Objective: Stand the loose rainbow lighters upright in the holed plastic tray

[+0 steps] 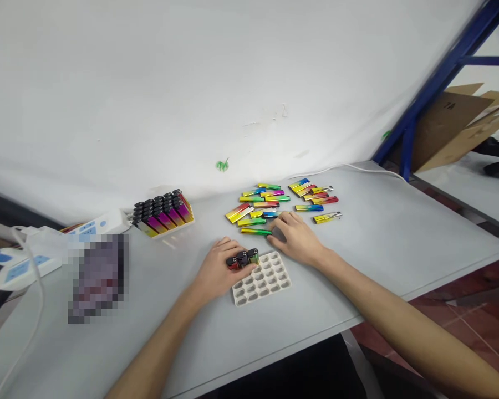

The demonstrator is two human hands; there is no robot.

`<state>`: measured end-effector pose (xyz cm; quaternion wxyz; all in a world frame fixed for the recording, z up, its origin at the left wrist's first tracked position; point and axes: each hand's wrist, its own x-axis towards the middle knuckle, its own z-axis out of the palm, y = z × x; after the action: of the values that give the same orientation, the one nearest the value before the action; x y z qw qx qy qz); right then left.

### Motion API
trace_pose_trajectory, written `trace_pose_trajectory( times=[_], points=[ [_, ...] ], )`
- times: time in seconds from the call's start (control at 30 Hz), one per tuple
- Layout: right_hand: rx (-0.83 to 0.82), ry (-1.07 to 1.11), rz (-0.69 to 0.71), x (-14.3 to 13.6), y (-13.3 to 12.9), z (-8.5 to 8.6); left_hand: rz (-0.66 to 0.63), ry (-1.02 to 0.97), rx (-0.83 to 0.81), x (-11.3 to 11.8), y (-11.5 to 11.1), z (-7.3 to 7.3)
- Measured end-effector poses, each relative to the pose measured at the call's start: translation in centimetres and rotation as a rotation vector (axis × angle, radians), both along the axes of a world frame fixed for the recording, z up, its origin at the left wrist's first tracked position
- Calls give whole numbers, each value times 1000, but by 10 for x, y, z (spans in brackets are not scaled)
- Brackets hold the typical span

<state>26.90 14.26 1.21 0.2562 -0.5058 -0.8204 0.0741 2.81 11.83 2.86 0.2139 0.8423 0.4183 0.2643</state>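
Observation:
My left hand (pixel 222 267) is closed around three upright lighters with black tops, one of them a black-topped lighter (pixel 242 258) in the middle. They stand at the far left part of a white tray (pixel 261 297) with rows of oval holes. My right hand (pixel 294 239) reaches to the near edge of a loose group of shiny coloured lighters. Its thumb and fingertips close on the end of a yellow-green lighter (pixel 255 231) lying flat. Just beyond the fingers is a blue lighter (pixel 270 214), partly covered by them.
A full tray of purple-yellow lighters (pixel 168 213) stands at the left by the wall. Nearby are power strips (pixel 95 226) and a blurred-out object (pixel 100 277). More lighters (pixel 316 194) lie at the back right. A white cable (pixel 349 165) runs along the wall; cardboard boxes (pixel 453 127) stand beyond.

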Motion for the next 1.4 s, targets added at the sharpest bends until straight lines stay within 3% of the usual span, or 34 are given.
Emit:
trace_pose_trajectory(
  times=[0.1,0.27,0.37,0.63,0.87,1.4],
  points=[
    [-78,266,-20,5,-2,4,-2,8,8,-2,0,-2],
    [-286,977,-102,8,-6,13,-11,7,-9,-3,0,-3],
    [-371,1185,-133,8,-5,14,-10,-8,-27,-2,-1,-2],
    [-570,1061,-86,0,-11,16,0,-17,-57,-1,0,-3],
    [-772,1148,-34,-3,-13,6,13,-15,-77,-1,-1,-3],
    [-736,1019,-76,-1,-10,0,5,-15,-63,-1,0,-5]
  ],
)
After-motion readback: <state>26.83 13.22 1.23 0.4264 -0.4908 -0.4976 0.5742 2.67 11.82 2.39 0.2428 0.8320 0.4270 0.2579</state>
